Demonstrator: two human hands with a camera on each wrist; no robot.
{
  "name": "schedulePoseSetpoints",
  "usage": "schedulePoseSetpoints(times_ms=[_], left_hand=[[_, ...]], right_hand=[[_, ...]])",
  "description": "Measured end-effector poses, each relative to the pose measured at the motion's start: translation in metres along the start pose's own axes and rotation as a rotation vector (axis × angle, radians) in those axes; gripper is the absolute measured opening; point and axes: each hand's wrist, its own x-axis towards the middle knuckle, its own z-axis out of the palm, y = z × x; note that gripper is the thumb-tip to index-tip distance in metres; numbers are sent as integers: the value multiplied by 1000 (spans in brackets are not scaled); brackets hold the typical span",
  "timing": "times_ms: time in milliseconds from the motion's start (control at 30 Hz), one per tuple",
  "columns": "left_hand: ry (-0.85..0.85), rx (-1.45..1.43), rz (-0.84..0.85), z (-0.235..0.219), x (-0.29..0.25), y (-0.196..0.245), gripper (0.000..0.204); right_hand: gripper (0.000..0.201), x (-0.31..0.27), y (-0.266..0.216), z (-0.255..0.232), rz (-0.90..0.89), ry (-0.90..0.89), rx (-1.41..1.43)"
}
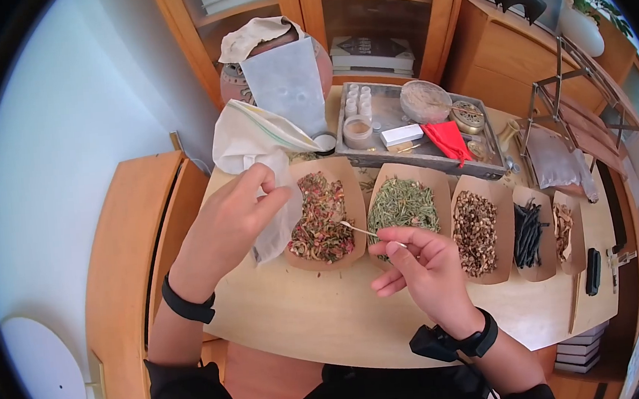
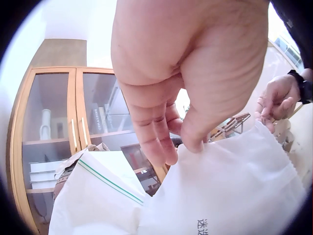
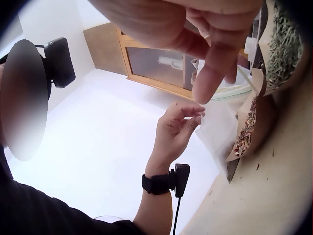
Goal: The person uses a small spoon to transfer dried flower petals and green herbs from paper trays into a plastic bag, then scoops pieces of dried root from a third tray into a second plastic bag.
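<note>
My left hand (image 1: 235, 217) pinches the top edge of a thin white bag (image 2: 230, 181) between thumb and fingers. Dark printed characters show on the bag in the left wrist view. It hangs beside a paper tray (image 1: 350, 189) of mixed dried petals and leaves (image 1: 321, 222). With thumb and forefinger, my right hand (image 1: 430, 269) holds a slim pale stick (image 1: 361, 231) whose small widened tip is over the petals. Right of that tray, a second one holds cut green herb (image 1: 404, 206). Behind my left hand stands a white bag with a green stripe (image 1: 250, 134).
Further right are trays of brown pieces (image 1: 475, 232), dark sticks (image 1: 528, 232) and pale chips (image 1: 563, 229). A grey wooden tray (image 1: 425, 163) with jars and a red pouch (image 1: 446, 141) sits behind. A folding rack (image 1: 588, 88) stands at the right, a glass-fronted cabinet (image 1: 311, 20) at the back.
</note>
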Motion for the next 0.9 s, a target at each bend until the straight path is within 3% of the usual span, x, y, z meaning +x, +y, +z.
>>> schedulePoseSetpoints(times_ms=[167,233,367,433,467,633,733,800,833,900], left_hand=[[85,34,-21,-3,-10,12,30],[188,-94,-145,-7,-20,29,26],[342,-107,-201,-5,-43,55,19],[514,-210,-431,0,-53,74,10],[515,-208,-432,2,-58,81,10],[609,-380,-760,26,-67,109,7],[645,-430,-847,34,-67,124,8],[665,-457,-909,41,-70,131,9],[663,-521,-948,43,-71,133,10],[658,-581,-987,46,-75,136,11]], right_hand=[[25,0,2,-1,45,-110,-98],[25,-2,2,-1,54,-143,-129],[24,-3,4,-6,56,-221,-259],[24,-6,5,-8,47,-242,-291],[24,-8,3,-8,27,-247,-306],[25,-19,-6,-8,-1,-254,-317],[24,-23,-12,-10,-27,-306,-389],[21,-24,-14,-5,-259,-335,-706],[21,-22,-12,-2,-263,-337,-701],[18,-13,-4,6,-601,-319,-809]])
